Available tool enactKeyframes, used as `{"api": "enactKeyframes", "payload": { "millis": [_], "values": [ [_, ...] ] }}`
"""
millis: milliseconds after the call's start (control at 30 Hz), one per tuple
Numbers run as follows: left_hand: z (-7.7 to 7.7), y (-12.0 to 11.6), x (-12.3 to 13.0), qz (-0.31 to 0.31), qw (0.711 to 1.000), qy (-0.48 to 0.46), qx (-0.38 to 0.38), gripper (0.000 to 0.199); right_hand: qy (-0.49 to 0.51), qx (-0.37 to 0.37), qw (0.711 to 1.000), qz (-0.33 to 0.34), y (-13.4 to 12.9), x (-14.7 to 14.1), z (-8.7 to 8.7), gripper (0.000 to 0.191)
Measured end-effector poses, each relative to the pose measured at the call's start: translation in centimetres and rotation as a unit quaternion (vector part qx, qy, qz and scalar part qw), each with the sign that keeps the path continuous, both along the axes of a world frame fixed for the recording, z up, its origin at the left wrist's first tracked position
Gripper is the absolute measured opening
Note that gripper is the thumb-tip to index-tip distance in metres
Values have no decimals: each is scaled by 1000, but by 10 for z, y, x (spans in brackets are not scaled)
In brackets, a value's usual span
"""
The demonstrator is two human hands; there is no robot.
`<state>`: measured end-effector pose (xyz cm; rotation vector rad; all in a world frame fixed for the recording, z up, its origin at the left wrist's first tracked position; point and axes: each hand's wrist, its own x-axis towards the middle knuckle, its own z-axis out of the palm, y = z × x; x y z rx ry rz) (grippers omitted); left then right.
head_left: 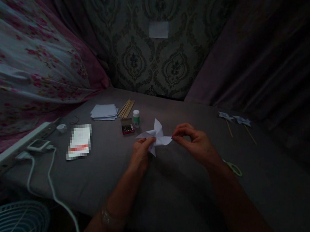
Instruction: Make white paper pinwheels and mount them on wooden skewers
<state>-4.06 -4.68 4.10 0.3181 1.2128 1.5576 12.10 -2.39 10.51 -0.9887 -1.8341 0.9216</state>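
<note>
A white paper pinwheel (158,132) with folded, pointed blades is held above the grey table cover. My left hand (142,150) pinches it near the centre, thumb on top. My right hand (192,140) is closed at the tip of the right-hand blade, thumb and forefinger pressed together there. Just beyond the pinwheel stand a small bottle with a white cap and green label (136,119) and an open little box of small dark pieces (127,129). Light green scissor handles (234,168) show beside my right forearm, which hides the rest.
A stack of white paper (104,112) and a bundle of wooden sticks (126,108) lie at the back left. Two pinwheels on sticks (241,120) rest at the right. A power strip (19,148) with cables runs along the left edge, above a fan (19,224).
</note>
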Motion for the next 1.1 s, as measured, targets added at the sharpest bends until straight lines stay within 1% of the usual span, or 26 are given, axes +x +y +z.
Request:
{"api": "enactKeyframes", "payload": {
  "millis": [67,100,233,333,433,700,933,1100],
  "values": [
    [3,-3,-1,-13,1000,22,-5,11,-20,42,999,-3,-3,-10,0,8],
    [4,-5,-1,-21,999,30,-6,11,-29,50,998,-10,-4,-14,-2,8],
    [6,-10,-2,-50,998,36,3,10,-59,42,997,-28,-5,-23,-16,7],
    [8,-13,-1,-65,998,20,17,11,-65,30,997,-43,-5,-26,-21,8],
    [11,-15,0,-71,997,9,20,14,-66,18,997,-47,-5,-26,-22,10],
    [17,-17,1,-71,997,30,9,11,-50,-18,998,-22,-3,-23,-22,10],
    [12,-18,1,-93,995,26,23,14,-54,-1,998,-23,-3,-21,-23,7],
    [14,-20,1,-107,994,-3,29,15,-67,22,997,-28,-5,-20,-22,7]
  ]
}}
